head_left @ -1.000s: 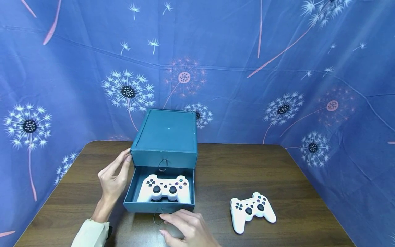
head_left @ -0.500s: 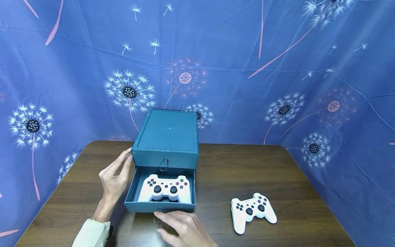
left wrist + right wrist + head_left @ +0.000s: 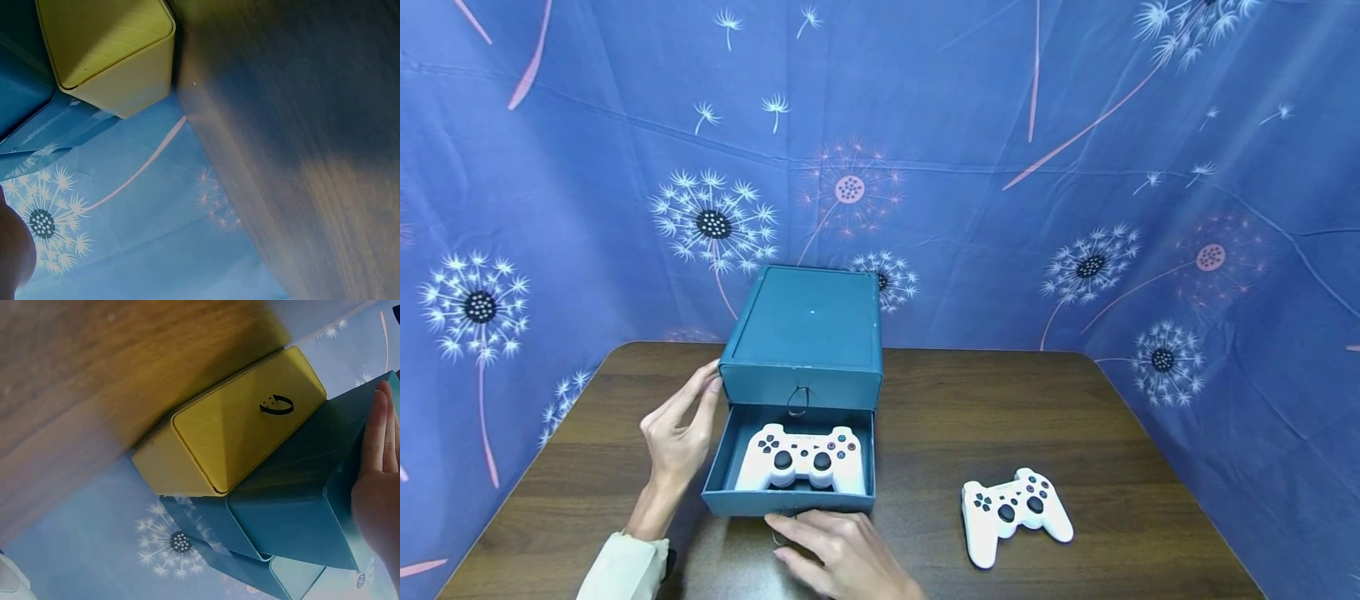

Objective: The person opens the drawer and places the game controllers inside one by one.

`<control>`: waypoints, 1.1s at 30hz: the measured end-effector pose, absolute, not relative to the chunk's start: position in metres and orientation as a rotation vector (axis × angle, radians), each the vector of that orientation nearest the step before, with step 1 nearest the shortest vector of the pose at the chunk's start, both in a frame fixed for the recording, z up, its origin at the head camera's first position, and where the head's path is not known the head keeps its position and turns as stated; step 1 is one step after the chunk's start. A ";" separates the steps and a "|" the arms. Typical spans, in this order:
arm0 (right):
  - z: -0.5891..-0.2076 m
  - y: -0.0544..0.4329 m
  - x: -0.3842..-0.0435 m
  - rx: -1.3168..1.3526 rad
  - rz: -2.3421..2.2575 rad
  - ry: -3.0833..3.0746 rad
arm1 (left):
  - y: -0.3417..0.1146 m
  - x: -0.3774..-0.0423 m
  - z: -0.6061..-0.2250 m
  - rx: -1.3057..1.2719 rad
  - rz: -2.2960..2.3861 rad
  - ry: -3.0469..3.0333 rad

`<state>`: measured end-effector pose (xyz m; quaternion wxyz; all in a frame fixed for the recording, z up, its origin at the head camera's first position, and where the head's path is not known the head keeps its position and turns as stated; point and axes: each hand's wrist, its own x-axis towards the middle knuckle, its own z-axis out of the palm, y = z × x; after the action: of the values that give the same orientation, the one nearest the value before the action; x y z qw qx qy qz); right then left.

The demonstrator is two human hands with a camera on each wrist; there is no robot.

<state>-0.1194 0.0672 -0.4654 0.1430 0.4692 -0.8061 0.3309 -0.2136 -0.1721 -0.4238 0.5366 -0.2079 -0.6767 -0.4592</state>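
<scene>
A teal drawer box [image 3: 808,321] stands on the table, its lower drawer [image 3: 786,502] pulled out. In that drawer lies a white game controller [image 3: 802,458], face up. My left hand [image 3: 676,437] touches the box's front left edge with extended fingertips. My right hand [image 3: 842,552] is at the drawer's front, by its ring pull, partly covering the ring. The right wrist view shows the fingers [image 3: 374,434] lying straight against the teal front. In the left wrist view only a blurred piece of the left hand [image 3: 14,250] appears at the edge.
A second white game controller [image 3: 1017,512] lies on the wooden table [image 3: 970,408] to the right. Below the teal drawer, a yellow drawer [image 3: 244,431] with a dark ring pull shows in the right wrist view. A blue dandelion-print cloth [image 3: 940,225] hangs behind the table.
My right hand has shifted left along the drawer's front, nearer to its ring. The left hand, the drawer and both game controllers stay in place.
</scene>
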 end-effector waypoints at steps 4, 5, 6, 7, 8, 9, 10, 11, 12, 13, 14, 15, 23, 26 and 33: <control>-0.466 0.066 -0.120 1.357 0.940 -2.318 | -0.172 -0.212 -0.422 -0.502 -1.097 -1.608; -0.466 0.066 -0.121 1.358 0.942 -2.320 | -0.172 -0.212 -0.422 -0.504 -1.096 -1.606; -0.466 0.066 -0.121 1.358 0.941 -2.321 | -0.172 -0.212 -0.422 -0.504 -1.095 -1.604; -0.466 0.066 -0.121 1.359 0.947 -2.325 | -0.172 -0.212 -0.422 -0.504 -1.095 -1.602; -0.466 0.066 -0.121 1.363 0.958 -2.329 | -0.171 -0.212 -0.422 -0.503 -1.094 -1.599; -0.466 0.066 -0.121 1.367 0.966 -2.331 | -0.171 -0.213 -0.422 -0.502 -1.094 -1.599; -0.466 0.066 -0.121 1.370 0.975 -2.333 | -0.171 -0.213 -0.422 -0.501 -1.094 -1.597; -0.466 0.066 -0.121 1.374 0.987 -2.334 | -0.172 -0.213 -0.422 -0.500 -1.093 -1.597; -0.465 0.067 -0.122 1.379 0.999 -2.332 | -0.172 -0.213 -0.422 -0.500 -1.093 -1.598; -0.465 0.067 -0.122 1.384 1.018 -2.331 | -0.172 -0.213 -0.423 -0.500 -1.093 -1.599; -0.465 0.067 -0.122 1.390 1.037 -2.331 | -0.172 -0.214 -0.423 -0.499 -1.093 -1.600; -0.465 0.068 -0.123 1.393 1.055 -2.331 | -0.172 -0.214 -0.423 -0.499 -1.094 -1.600; -0.465 0.069 -0.125 1.409 1.211 -2.302 | -0.174 -0.217 -0.427 -0.497 -1.103 -1.593; -0.465 0.068 -0.127 1.406 1.249 -2.272 | -0.175 -0.218 -0.429 -0.493 -1.100 -1.601; -0.465 0.066 -0.132 1.404 1.210 -2.186 | -0.178 -0.221 -0.434 -0.484 -1.093 -1.623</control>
<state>-0.1322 0.0662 -0.4648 0.1373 0.4853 -0.7555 0.4181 -0.2213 -0.1776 -0.4343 0.5335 -0.2030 -0.6810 -0.4586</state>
